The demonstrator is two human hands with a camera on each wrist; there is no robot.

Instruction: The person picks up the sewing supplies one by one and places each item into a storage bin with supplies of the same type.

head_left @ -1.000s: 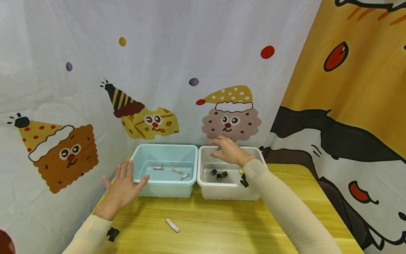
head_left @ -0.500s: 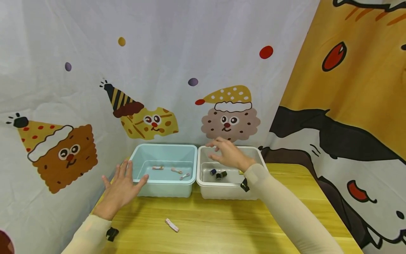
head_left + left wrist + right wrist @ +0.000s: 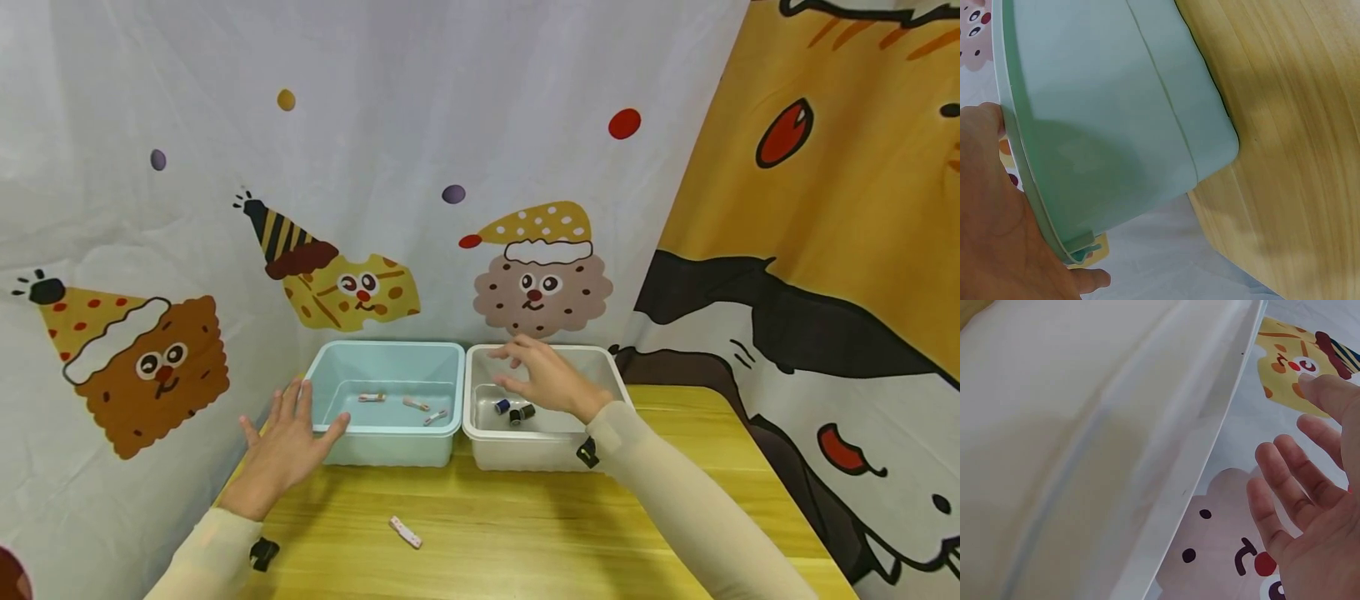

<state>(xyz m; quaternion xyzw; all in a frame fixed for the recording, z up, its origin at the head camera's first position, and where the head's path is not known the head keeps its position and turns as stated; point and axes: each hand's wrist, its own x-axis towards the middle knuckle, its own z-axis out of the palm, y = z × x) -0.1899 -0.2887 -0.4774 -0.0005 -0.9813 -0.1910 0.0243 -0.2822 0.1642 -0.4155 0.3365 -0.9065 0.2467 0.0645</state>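
Observation:
My left hand (image 3: 283, 446) is at the front left corner of a light blue bin (image 3: 390, 450), fingers spread along its rim; the left wrist view shows the thumb side and fingers close to that rim. Over a pale grey-white bin (image 3: 517, 454), my right hand (image 3: 547, 375) hovers with fingers loosely bent and nothing between them. Its palm (image 3: 1329, 544) faces the camera in the right wrist view. Inside the grey-white bin lie small thread spools: a dark blue spool (image 3: 502, 407) and two dark green or black spools (image 3: 527, 412). Three small, narrow pale pieces (image 3: 416, 404) lie in the blue bin.
A narrow white piece with red dots (image 3: 406, 532) lies on the wooden table (image 3: 480, 542) in front of the bins. Both bins stand side by side against a printed cloth backdrop (image 3: 375, 167), and more printed cloth (image 3: 825, 208) hangs at the right.
My right hand has dropped slightly and come a little nearer over the grey-white bin. A yellow thing in that bin is now hidden behind the right wrist. The left hand has stayed put.

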